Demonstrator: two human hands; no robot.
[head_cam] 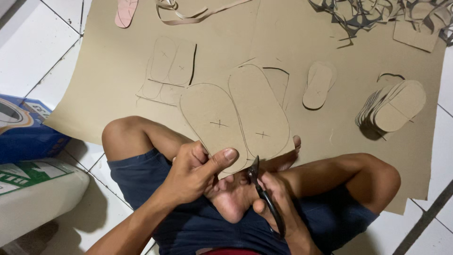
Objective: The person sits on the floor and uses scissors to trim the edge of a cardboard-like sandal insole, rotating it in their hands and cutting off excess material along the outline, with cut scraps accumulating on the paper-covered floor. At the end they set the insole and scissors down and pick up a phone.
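A seated person's left hand [191,172] pinches the near edge of a cardboard piece [236,118] marked with two sole outlines, thumb on top. The right hand [278,203] is closed around black scissors [262,191], whose blades meet the cardboard's lower edge just above a bare foot [231,200]. The floppy piece could sag and pull the cut off its pencilled line, and the blade tips work near the toes. A stack of cut soles [394,106] lies on the large cardboard sheet [108,71] covering the tiled floor [28,42].
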